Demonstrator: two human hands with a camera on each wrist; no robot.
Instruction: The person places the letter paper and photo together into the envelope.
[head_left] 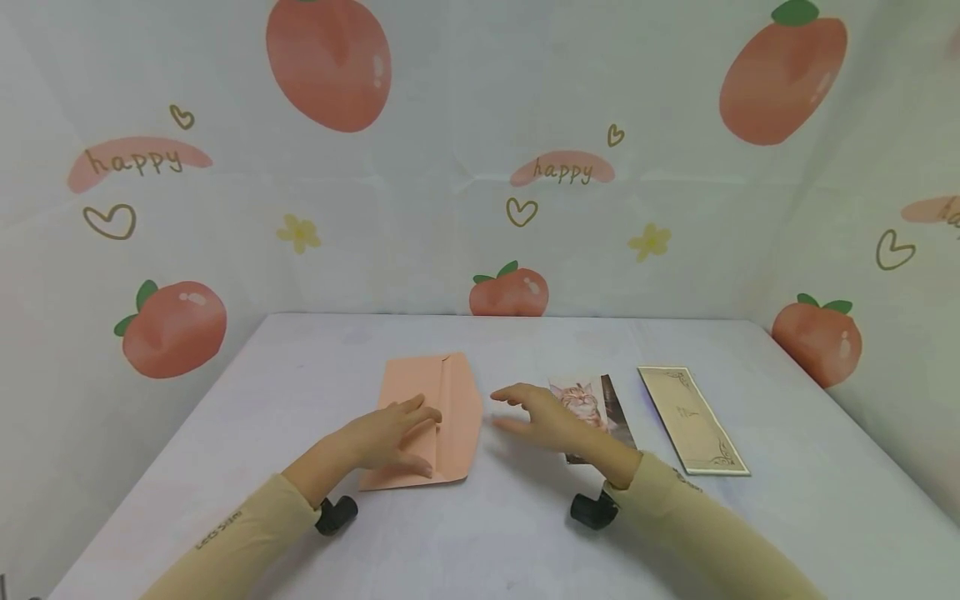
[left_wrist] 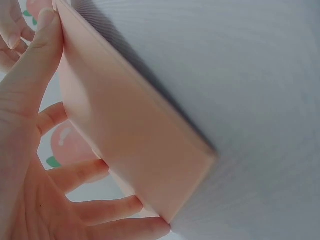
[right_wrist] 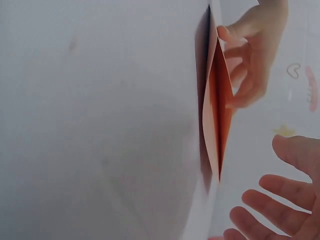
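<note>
A pink paper envelope (head_left: 405, 375) lies on the table with its pointed flap (head_left: 467, 408) unfolded to the right. My left hand (head_left: 390, 433) rests on it, fingers spread, with thumb and fingertips (left_wrist: 150, 227) touching the paper. The envelope's mouth gapes in the right wrist view, showing a darker orange inside (right_wrist: 218, 107). To the right of the flap, my right hand (head_left: 543, 417) hovers with nothing in it, its fingers apart in the right wrist view. Partly hidden behind that hand and wrist lies a cat picture card (head_left: 581, 402).
A beige card (head_left: 686, 412) with ornamental corners and a pale border lies right of the cat picture. The table (head_left: 487, 542) has a white covering. A white cloth backdrop (head_left: 450, 167) printed with peaches, hearts and flowers rises behind and at both sides.
</note>
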